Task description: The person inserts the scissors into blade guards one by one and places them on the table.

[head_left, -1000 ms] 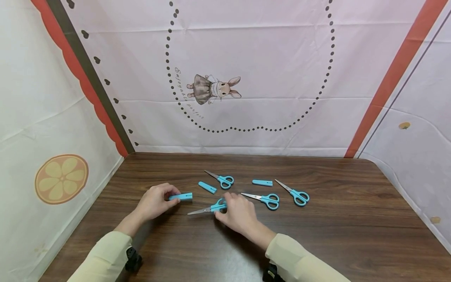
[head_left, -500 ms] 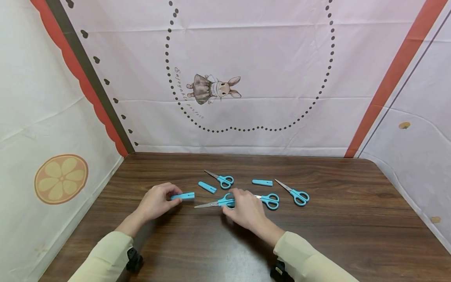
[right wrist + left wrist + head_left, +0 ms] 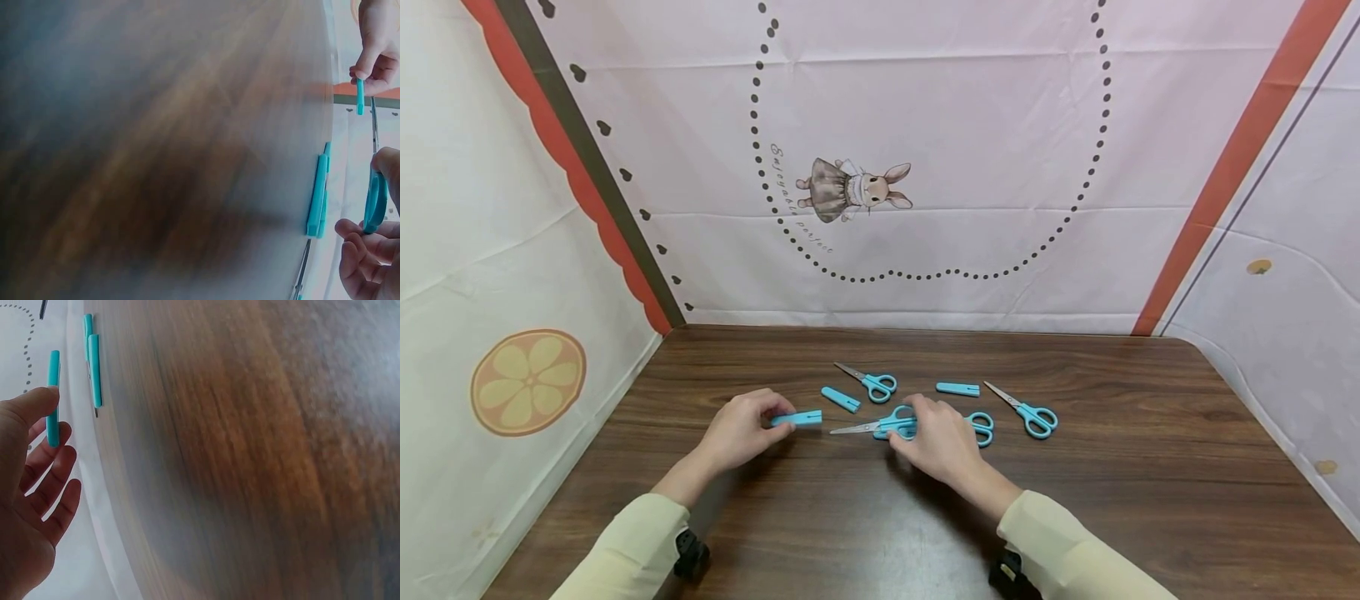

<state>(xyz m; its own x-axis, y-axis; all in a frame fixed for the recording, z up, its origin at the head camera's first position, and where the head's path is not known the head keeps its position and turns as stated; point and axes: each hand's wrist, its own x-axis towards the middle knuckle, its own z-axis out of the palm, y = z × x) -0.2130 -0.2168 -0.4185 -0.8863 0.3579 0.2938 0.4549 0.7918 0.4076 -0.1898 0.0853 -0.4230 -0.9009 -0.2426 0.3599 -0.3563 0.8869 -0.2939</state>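
The person's two hands are well apart from each other, and each one holds one thing above the brown desk (image 3: pixel 820 521). The left hand (image 3: pixel 741 429) pinches a blue sheath (image 3: pixel 805 418) between the thumb and the fingers; its slotted end is directed to the right. The right hand (image 3: pixel 936 442) grips the held scissors (image 3: pixel 883 425) by their blue handles, and the blades, which are closed together, point to the left. The tip of these blades is near the slotted end of the sheath, but in the head view a gap is seen between them. Under the handles one more blue piece shows a little; it is mostly covered, so I cannot tell what it is. Behind the right hand lies a pair of partly hidden scissors (image 3: pixel 982 427), of which the head view shows mainly the handles. Farther back on the desk lie the far-left scissors (image 3: pixel 877 386) and, just beside them, a second sheath (image 3: pixel 840 399). More to the right there are a third sheath (image 3: pixel 957 389) and the far-right scissors (image 3: pixel 1036 420), their blades uncovered. Both arms have pale yellow sleeves, and behind the desk hangs a light cloth (image 3: pixel 1000 150) with a printed rabbit (image 3: pixel 829 190)
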